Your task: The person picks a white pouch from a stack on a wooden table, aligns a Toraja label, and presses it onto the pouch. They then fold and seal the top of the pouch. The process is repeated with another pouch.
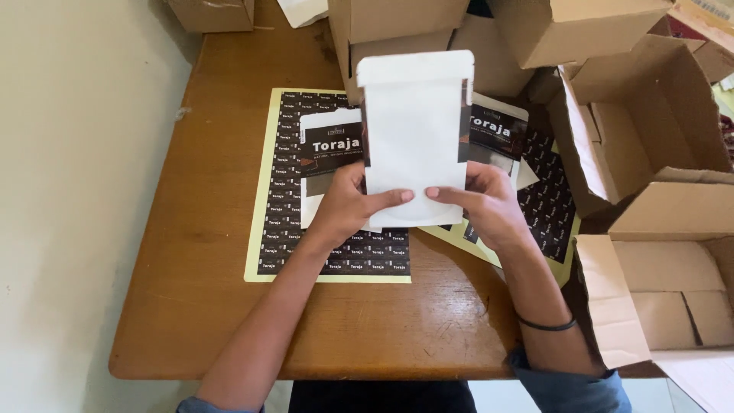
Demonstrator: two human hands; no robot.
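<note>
I take the wooden table (pixel 229 306) as my landmark; it fills most of the head view. Along its far edge and off its right side I log several open cardboard boxes (pixel 657 138), flaps up. Flat on the table's middle lies a yellow-edged sheet of small black labels (pixel 283 229), with a second such sheet (pixel 547 206) partly hidden toward the table's right side. On the first sheet rests a white pouch with a dark front label (pixel 329 153); another like it (pixel 497 134) lies further right. Above the table's middle, both hands hold a plain white pouch (pixel 414 138) upright, its folded top pointing to the far edge. My left hand (pixel 348 203) is closed on the pouch's lower left corner, index finger laid across the front. My right hand (pixel 485 203) grips the lower right corner likewise, fingertips nearly meeting the left's. A dark band (pixel 547 325) circles the right wrist.
</note>
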